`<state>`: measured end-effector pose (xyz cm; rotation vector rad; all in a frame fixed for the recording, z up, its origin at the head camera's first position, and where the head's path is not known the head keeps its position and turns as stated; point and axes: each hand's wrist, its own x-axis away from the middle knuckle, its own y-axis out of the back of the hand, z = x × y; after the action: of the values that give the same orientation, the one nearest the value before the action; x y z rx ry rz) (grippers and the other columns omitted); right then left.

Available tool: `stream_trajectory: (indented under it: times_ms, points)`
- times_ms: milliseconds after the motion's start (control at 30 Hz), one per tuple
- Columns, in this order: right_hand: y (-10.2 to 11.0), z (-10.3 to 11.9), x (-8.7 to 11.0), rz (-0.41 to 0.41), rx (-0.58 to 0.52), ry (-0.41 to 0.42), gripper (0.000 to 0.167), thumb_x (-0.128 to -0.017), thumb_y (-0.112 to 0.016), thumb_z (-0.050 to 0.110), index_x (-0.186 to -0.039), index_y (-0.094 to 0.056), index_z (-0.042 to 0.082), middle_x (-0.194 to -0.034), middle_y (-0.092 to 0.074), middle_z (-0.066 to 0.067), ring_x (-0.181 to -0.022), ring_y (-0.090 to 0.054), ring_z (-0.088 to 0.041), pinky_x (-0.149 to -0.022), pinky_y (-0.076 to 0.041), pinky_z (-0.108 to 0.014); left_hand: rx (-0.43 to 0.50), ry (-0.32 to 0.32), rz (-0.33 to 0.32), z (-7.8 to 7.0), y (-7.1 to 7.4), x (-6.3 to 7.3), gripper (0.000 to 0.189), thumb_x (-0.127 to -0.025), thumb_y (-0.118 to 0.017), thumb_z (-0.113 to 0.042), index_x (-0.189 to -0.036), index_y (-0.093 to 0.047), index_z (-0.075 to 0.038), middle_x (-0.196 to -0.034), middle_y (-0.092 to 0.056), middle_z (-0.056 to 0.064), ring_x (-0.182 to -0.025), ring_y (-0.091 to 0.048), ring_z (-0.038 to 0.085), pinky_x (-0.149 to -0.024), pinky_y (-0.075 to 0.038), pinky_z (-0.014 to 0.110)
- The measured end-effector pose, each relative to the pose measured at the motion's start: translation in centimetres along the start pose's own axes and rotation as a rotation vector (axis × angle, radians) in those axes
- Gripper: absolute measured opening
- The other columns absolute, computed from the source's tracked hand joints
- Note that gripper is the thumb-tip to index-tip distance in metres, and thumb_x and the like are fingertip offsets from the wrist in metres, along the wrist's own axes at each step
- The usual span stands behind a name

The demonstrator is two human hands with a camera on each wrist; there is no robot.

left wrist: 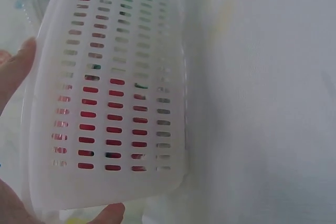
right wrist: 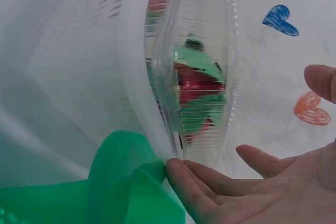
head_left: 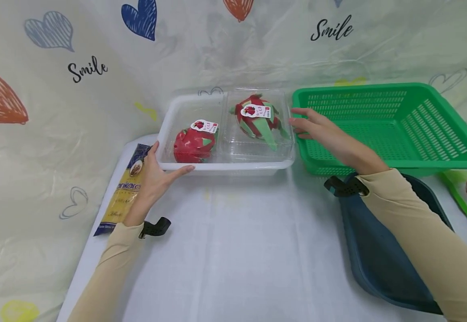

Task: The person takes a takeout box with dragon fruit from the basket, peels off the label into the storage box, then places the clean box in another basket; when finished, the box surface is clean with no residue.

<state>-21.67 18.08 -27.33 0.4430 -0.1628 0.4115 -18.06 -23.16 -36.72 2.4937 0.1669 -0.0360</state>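
A white plastic basket [head_left: 233, 167] stands at the back of the table. Inside it, a clear plastic box [head_left: 181, 114] shows a red dragon fruit [head_left: 195, 146] with a printed label. To its right, another clear box [head_left: 237, 152] rides higher, level with the basket's rim, around a red and green dragon fruit [head_left: 251, 123]. My left hand [head_left: 153, 179] holds the basket's front left corner, thumb along the front rim and fingers at the side. My right hand [head_left: 331, 138] has its fingers extended, fingertips right at the basket's right rim and the higher box.
A green slotted basket [head_left: 386, 163] sits close on the right, under my right hand. Below it, a dark blue bin [head_left: 362, 237] is partly hidden by my right forearm. A yellow and blue packet [head_left: 116, 201] lies beside my left hand. A green-edged bag [head_left: 464, 192] is at the right edge.
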Motion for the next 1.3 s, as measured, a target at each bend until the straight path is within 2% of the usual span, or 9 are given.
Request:
stream_trajectory:
  times_ms: [167,367,567,700,933,1167,1300]
  points:
    - [-0.3,0.0,-0.5,-0.016,0.016,-0.028,0.084,-0.106,-0.046,0.059,-0.170,-0.006,0.022,-0.173,-0.016,-0.015,-0.155,-0.024,-0.044,-0.125,-0.014,-0.064,0.079,-0.012,0.014,0.3,-0.3,-0.1,0.118,-0.086,-0.086,-0.037,-0.167,-0.006,-0.009,-0.168,-0.020,0.017,-0.151,-0.025,0.035,-0.122,-0.028,0.062]
    - [-0.5,-0.1,-0.7,-0.014,0.026,-0.010,0.083,-0.106,-0.047,0.057,-0.170,-0.006,0.023,-0.175,-0.006,-0.013,-0.155,-0.022,-0.046,-0.124,-0.013,-0.066,0.146,-0.030,0.011,0.7,-0.4,-0.2,0.115,-0.087,-0.086,-0.032,-0.167,-0.006,-0.010,-0.167,-0.023,0.015,-0.151,-0.027,0.032,-0.123,-0.029,0.059]
    - [-0.6,-0.1,-0.8,-0.017,0.016,-0.002,0.081,-0.107,-0.046,0.054,-0.170,-0.006,0.022,-0.175,-0.002,-0.011,-0.156,-0.019,-0.046,-0.124,-0.012,-0.067,0.169,-0.023,0.005,0.7,-0.5,-0.2,0.113,-0.087,-0.085,-0.032,-0.167,-0.007,-0.013,-0.167,-0.023,0.014,-0.151,-0.026,0.030,-0.123,-0.029,0.059]
    - [-0.9,-0.1,-0.9,-0.038,-0.014,0.004,0.080,-0.107,-0.047,0.053,-0.170,-0.008,0.021,-0.175,-0.006,-0.011,-0.156,-0.020,-0.046,-0.125,-0.014,-0.064,0.177,-0.011,0.006,0.6,-0.6,-0.2,0.114,-0.087,-0.085,-0.032,-0.167,-0.006,-0.013,-0.168,-0.022,0.013,-0.152,-0.025,0.030,-0.124,-0.027,0.059]
    - [-1.7,0.0,-1.1,-0.112,-0.109,0.070,0.071,-0.109,-0.045,0.043,-0.168,-0.017,0.015,-0.170,-0.023,-0.015,-0.154,-0.028,-0.034,-0.126,-0.021,-0.052,0.209,-0.016,0.017,0.4,-0.6,0.1,0.112,-0.089,-0.084,-0.029,-0.167,-0.006,-0.014,-0.168,-0.023,0.012,-0.152,-0.025,0.029,-0.123,-0.029,0.058]
    - [-2.2,0.2,-1.2,-0.195,-0.257,0.102,0.065,-0.110,-0.043,0.038,-0.165,-0.021,0.012,-0.164,-0.029,-0.019,-0.151,-0.034,-0.036,-0.124,-0.027,-0.054,0.213,-0.031,0.015,0.5,-0.6,0.1,0.110,-0.089,-0.084,-0.028,-0.167,-0.007,-0.015,-0.166,-0.026,0.012,-0.151,-0.027,0.028,-0.123,-0.030,0.056]
    - [-2.2,0.2,-1.0,-0.238,-0.288,0.141,0.062,-0.110,-0.047,0.034,-0.163,-0.025,0.013,-0.162,-0.034,-0.020,-0.147,-0.039,-0.034,-0.122,-0.032,-0.053,0.224,-0.035,0.017,0.5,-0.7,0.0,0.111,-0.088,-0.084,-0.027,-0.167,-0.007,-0.014,-0.167,-0.025,0.012,-0.151,-0.026,0.028,-0.124,-0.029,0.056]
